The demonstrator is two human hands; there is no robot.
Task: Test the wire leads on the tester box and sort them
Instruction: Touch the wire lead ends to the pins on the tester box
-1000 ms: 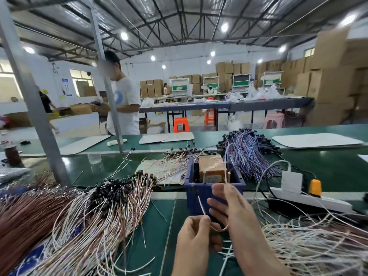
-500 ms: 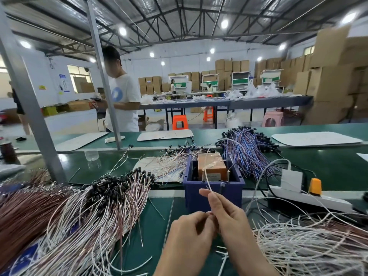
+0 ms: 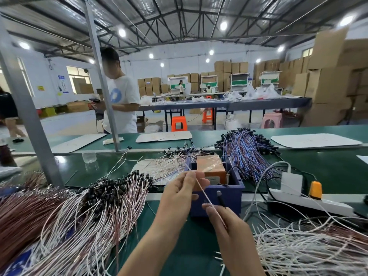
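The left hand [image 3: 179, 196] is pinching the wire lead [image 3: 201, 189] high up between thumb and fingertips. The right hand [image 3: 229, 226] is pinching its lower end. The lead is stretching taut on a slant between them, hanging just in front of the tester box [image 3: 233, 193], which is sitting mid-bench toward the near edge.

Here's the worry, as I'm reading it: the lead's upper tip is pointing off to the left of the box, so it may be missing the contacts and giving a false reading. Also, black-capped leads [image 3: 111, 196] are crowding the near left corner and a white tangle [image 3: 298, 251] is filling the near right. A carelessly dropped lead could be landing in the wrong pile or snagging its neighbours.

Half a second back the hands were nearly touching, low in front of the box, with the lead standing up over it. Now they're spreading apart, the left one riding higher and leftward.
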